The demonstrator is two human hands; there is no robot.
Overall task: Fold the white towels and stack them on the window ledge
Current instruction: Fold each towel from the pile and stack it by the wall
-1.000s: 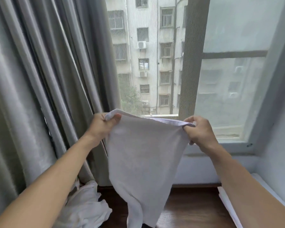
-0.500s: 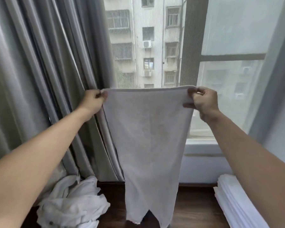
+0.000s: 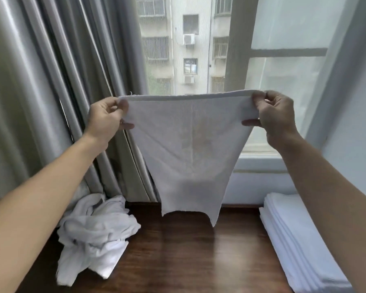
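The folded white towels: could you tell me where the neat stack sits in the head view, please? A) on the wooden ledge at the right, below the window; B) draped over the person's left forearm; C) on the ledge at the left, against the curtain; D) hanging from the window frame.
A: the stack of folded towels lies on the wooden ledge at the right, while the crumpled pile lies left by the curtain.
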